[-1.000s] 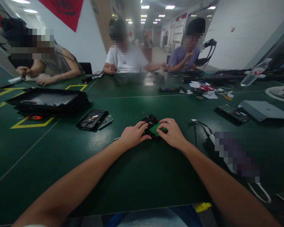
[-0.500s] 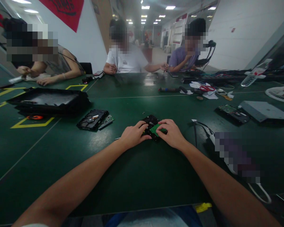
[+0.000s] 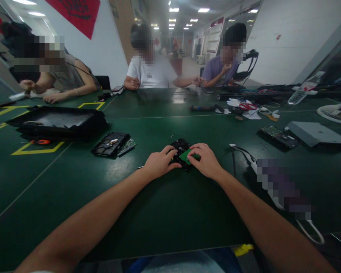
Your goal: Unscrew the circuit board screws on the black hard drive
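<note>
A black hard drive (image 3: 180, 144) lies on the green table in front of me, partly covered by my fingers. My left hand (image 3: 159, 162) is closed around its left side, the thumb along the near edge. Over the drive's right half is a green circuit board (image 3: 184, 156). My right hand (image 3: 206, 161) pinches this board between thumb and index finger. Whether the board touches the drive underneath, I cannot tell. From under my left wrist pokes the tip of a thin metal tool (image 3: 140, 167). Several tiny screws (image 3: 172, 136) lie just beyond the drive.
Left of my hands lie another hard drive (image 3: 110, 144) and a loose circuit board (image 3: 127, 146); farther left are stacked black trays (image 3: 57, 120). On the right are a third drive (image 3: 277, 138), a grey metal box (image 3: 318, 133) and a white cable (image 3: 309, 230). Three people sit across the table.
Both hands keep the same hold on the drive and the green board. The whole view has shifted very slightly; nothing else visibly differs.
</note>
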The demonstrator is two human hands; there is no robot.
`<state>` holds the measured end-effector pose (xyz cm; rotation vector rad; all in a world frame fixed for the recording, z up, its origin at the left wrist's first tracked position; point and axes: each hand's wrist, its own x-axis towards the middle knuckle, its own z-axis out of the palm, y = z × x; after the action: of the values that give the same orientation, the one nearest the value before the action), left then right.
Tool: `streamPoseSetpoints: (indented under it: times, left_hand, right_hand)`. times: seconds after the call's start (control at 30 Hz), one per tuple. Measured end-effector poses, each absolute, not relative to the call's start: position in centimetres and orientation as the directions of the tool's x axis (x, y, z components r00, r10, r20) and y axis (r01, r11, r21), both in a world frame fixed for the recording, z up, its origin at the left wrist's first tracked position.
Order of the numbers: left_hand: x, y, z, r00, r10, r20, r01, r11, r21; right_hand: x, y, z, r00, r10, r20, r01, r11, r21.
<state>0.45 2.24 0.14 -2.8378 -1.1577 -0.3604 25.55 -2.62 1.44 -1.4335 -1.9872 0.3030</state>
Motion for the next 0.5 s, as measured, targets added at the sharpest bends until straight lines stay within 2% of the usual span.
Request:
streamPoseSetpoints:
  times: [0.07,0.17,0.33,0.5]
  left_hand:
    - [0.5,2.3,0.2,0.693,0.683,0.23,0.695,-0.718,0.039]
    - [0.5,2.3,0.3,0.694,0.685,0.223,0.695,-0.718,0.043]
    - [0.5,2.2,0.4,0.687,0.693,0.217,0.702,-0.711,0.049]
    - [0.8,1.1,0.7,0.685,0.68,0.262,0.687,-0.722,0.077]
  right_hand:
    - [25.7,-2.5,1.4,-0.152,0.91,0.386,0.765,0.356,-0.537]
    - [26.4,-2.2,1.0,-0.022,0.919,0.395,0.773,0.266,-0.576]
    - [27.4,-1.6,0.3,0.162,0.937,0.31,0.724,0.101,-0.682]
    - [26.9,-2.1,1.6,0.185,0.876,0.445,0.69,0.207,-0.694]
